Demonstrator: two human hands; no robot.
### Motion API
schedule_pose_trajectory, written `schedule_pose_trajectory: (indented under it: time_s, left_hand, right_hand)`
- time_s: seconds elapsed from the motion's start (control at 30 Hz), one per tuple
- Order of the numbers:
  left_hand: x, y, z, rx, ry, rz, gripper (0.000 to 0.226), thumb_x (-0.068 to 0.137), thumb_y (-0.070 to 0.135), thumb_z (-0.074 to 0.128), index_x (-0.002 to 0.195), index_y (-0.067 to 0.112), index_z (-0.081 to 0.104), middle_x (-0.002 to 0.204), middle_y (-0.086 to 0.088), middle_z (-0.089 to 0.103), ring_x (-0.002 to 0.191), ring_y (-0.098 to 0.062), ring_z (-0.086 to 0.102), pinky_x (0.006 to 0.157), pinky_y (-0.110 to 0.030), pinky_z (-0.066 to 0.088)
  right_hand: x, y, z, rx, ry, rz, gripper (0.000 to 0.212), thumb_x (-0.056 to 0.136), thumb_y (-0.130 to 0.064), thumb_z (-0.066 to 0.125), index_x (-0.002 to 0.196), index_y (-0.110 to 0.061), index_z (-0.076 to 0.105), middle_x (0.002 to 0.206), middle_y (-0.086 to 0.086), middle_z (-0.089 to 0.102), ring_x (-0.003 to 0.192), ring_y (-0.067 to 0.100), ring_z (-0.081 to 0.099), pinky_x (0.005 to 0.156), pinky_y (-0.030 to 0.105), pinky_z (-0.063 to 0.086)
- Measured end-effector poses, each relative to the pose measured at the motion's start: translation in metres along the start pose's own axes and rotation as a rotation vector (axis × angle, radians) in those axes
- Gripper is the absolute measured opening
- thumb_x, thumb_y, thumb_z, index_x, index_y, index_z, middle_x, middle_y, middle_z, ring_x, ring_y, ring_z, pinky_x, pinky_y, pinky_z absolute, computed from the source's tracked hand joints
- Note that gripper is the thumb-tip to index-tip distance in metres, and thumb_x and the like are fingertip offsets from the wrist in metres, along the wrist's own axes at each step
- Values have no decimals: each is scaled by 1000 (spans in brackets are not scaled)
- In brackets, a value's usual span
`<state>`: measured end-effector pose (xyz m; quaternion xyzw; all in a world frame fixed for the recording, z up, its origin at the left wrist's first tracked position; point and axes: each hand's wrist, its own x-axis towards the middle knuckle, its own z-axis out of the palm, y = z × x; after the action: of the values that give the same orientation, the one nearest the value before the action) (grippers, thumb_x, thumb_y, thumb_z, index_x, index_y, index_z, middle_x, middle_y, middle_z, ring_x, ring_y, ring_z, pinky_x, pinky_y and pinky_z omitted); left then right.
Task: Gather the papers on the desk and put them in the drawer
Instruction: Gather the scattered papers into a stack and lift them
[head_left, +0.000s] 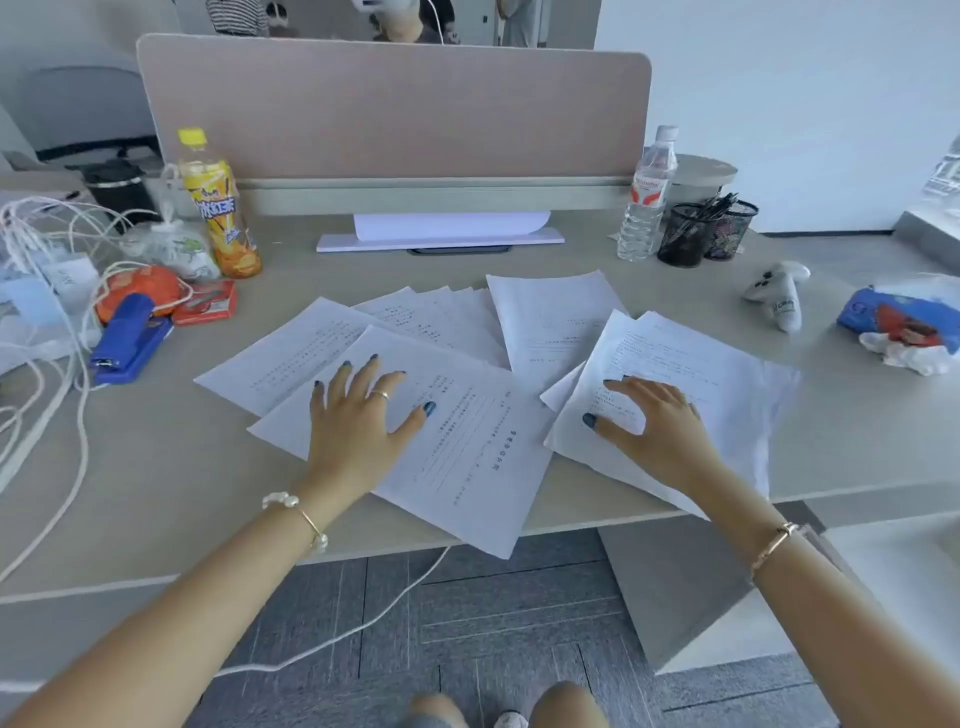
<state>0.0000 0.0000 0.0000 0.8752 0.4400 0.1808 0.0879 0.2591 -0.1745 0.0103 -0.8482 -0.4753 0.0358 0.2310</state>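
Note:
Several printed white papers (550, 322) lie fanned out and overlapping across the middle of the grey desk (156, 467). My left hand (363, 415) rests flat, fingers spread, on the front left sheet (467, 457), which hangs over the desk's front edge. My right hand (654, 421) lies with fingers curled on the right-hand stack of sheets (717, 374), which also juts past the edge. Neither hand has lifted a paper. Under the desk at the right stands a grey cabinet (675, 587); I cannot make out a drawer front on it.
A blue stapler (127, 338), an orange bottle (218, 208), a red box (205, 309) and white cables (47, 364) crowd the left. A water bottle (647, 192), mesh pen cups (701, 234), a white controller (779, 299) and a blue packet (898, 322) sit right. A partition (395, 109) backs the desk.

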Motion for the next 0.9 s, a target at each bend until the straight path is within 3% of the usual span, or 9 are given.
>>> schedule_pose_trajectory:
  time_s: [0.1, 0.23, 0.47, 0.7, 0.83, 0.9]
  left_hand:
    - [-8, -1, 7, 92, -115, -119, 68, 86, 66, 33, 145, 32, 28, 161, -1, 11, 147, -31, 5, 116, -56, 3]
    - [-6, -5, 18, 97, -164, -116, 70, 86, 66, 34, 146, 32, 25, 160, 0, 13, 146, -29, 8, 115, -55, 5]
    - [32, -12, 22, 97, -254, 17, 69, 85, 65, 36, 146, 36, 23, 160, 3, 12, 147, -25, 5, 118, -49, 4]
    - [66, -20, 37, 109, -313, 153, 74, 81, 74, 29, 146, 41, 18, 161, 6, 8, 148, -20, 0, 119, -45, 1]
    - [80, -18, 40, 79, -348, 208, 98, 58, 88, 6, 145, 44, 15, 161, 8, 6, 148, -18, -4, 119, -43, -4]
    - [83, -16, 40, 51, -343, 220, 97, 58, 85, 6, 145, 43, 18, 160, 9, 8, 148, -16, -3, 119, -41, -5]
  right_hand:
    - [-2, -9, 2, 2, -3, 34, 59, 80, -55, 57, 131, -27, 49, 142, 2, 47, 131, 27, 35, 105, 40, 27]
    - [5, -22, 16, -10, -45, 62, 62, 81, -58, 53, 133, -24, 47, 140, 5, 48, 128, 30, 37, 104, 44, 31]
    - [35, -25, 33, -8, -5, 63, 60, 81, -60, 49, 129, -25, 48, 135, 1, 53, 127, 26, 41, 102, 45, 31]
    - [49, -48, 45, -43, -96, 0, 70, 70, -72, 55, 128, -33, 47, 132, -6, 49, 126, 20, 39, 102, 40, 30]
    - [55, -57, 48, -14, -125, -6, 65, 76, -56, 59, 133, -28, 43, 132, -3, 49, 125, 21, 42, 98, 37, 38]
    - [58, -59, 48, 0, -141, 9, 46, 84, -40, 55, 126, -23, 50, 124, -1, 54, 116, 22, 49, 87, 33, 41]
